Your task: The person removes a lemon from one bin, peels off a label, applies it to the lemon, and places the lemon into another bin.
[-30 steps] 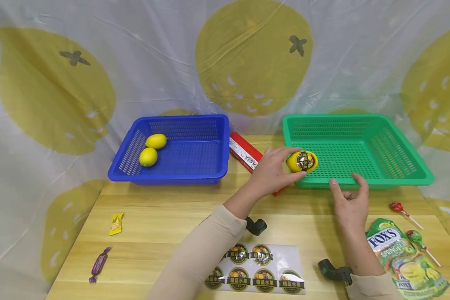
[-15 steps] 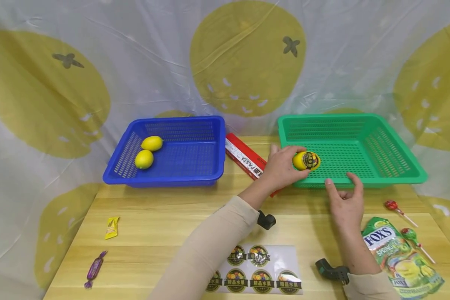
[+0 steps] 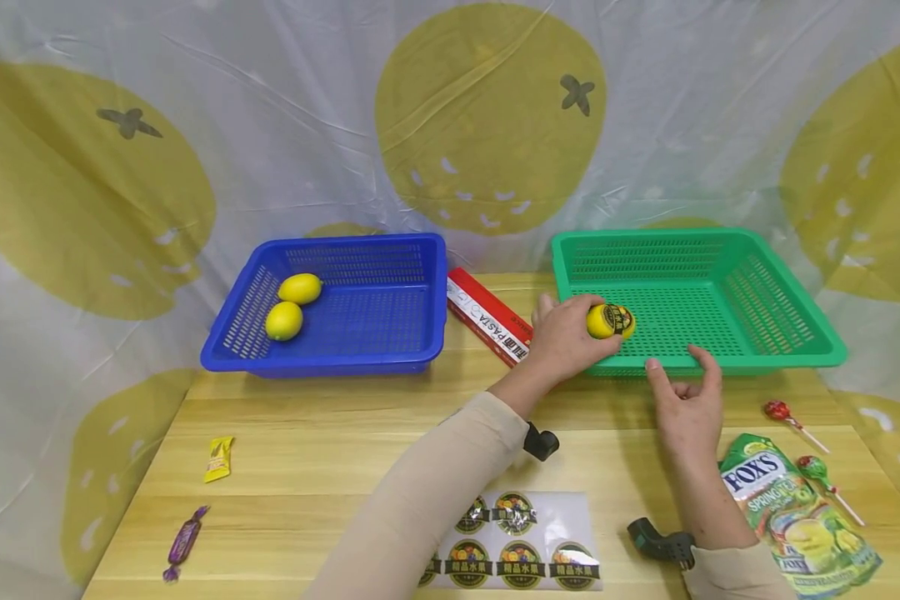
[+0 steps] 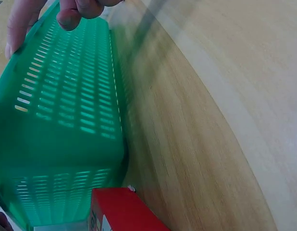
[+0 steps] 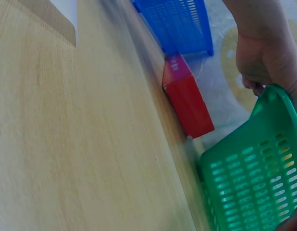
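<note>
My left hand (image 3: 572,336) reaches over the near left corner of the green basket (image 3: 667,321) and holds a lemon (image 3: 611,322) between thumb and fingers. A round dark sticker (image 3: 617,319) is on the lemon. My right hand (image 3: 692,417) is at the basket's front rim, thumb tip and forefinger spread apart, other fingers curled below. In the left wrist view, right-hand fingers (image 4: 21,26) touch that rim. The right wrist view shows my left hand (image 5: 268,62) bent over the basket's end wall, its fingertips hidden.
A blue basket (image 3: 375,329) at left contains two lemons (image 3: 300,288). Between the baskets lies a red pasta box (image 3: 487,312). In front are a sticker sheet (image 3: 521,542), a candy bag (image 3: 795,517), two lollipops (image 3: 777,409), wrapped candies (image 3: 219,459) and black curved pieces (image 3: 656,542).
My left hand has moved right and lower with the lemon, into the green basket. My right hand stays at the rim. The whole head view has shifted slightly.
</note>
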The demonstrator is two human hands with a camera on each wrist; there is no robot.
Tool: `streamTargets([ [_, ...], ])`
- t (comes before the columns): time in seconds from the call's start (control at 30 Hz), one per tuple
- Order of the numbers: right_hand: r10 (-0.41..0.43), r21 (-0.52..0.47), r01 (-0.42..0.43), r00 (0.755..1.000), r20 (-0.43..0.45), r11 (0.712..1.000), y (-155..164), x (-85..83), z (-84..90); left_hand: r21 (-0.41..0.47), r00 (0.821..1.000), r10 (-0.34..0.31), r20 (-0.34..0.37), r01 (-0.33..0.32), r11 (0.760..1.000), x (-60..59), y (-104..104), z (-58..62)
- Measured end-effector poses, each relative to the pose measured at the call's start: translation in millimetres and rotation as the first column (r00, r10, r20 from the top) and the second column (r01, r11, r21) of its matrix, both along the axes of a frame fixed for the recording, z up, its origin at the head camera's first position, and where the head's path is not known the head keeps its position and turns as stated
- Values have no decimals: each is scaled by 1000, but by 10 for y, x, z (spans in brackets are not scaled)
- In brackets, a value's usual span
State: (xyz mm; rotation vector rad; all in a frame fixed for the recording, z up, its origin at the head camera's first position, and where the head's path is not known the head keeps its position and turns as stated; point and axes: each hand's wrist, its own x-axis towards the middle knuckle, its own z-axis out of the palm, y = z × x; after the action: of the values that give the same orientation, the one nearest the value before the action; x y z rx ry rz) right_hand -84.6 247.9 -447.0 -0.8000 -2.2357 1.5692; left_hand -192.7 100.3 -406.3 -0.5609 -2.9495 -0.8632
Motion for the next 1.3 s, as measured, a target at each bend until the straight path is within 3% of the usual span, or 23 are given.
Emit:
streamTargets([
  [0.2,12,-24,-11,1000,26,1000,11,0,21,-6,1000,2,13,-2,1000,19,-26,-3],
  [0.37,20,-29,-19,999,50,999,32,19,55,149,997,-66,26,61,987,114,-178,4],
  [0.57,39,16,-37,996,-83,999,-173,90,125,235,987,-160,7,154,960,277,-555,44],
  [0.7,144,-33,-152,973,-180,988,-480,139,166,222,981,-196,-6,192,956,353,-882,61],
  [0.83,318,-49,-334,926,-202,941,-780,148,180,220,978,-205,-26,206,954,436,-1234,90],
  [1.0,521,-11,-531,835,-180,847,-1110,66,171,260,984,-165,-72,178,949,578,-1693,138],
  [1.13,611,38,-614,776,-159,789,-1356,-66,214,296,988,-67,-136,105,949,614,-2039,186],
  [1.3,712,202,-686,695,-102,699,-1623,-319,334,294,975,109,-192,-49,955,513,-2534,304],
])
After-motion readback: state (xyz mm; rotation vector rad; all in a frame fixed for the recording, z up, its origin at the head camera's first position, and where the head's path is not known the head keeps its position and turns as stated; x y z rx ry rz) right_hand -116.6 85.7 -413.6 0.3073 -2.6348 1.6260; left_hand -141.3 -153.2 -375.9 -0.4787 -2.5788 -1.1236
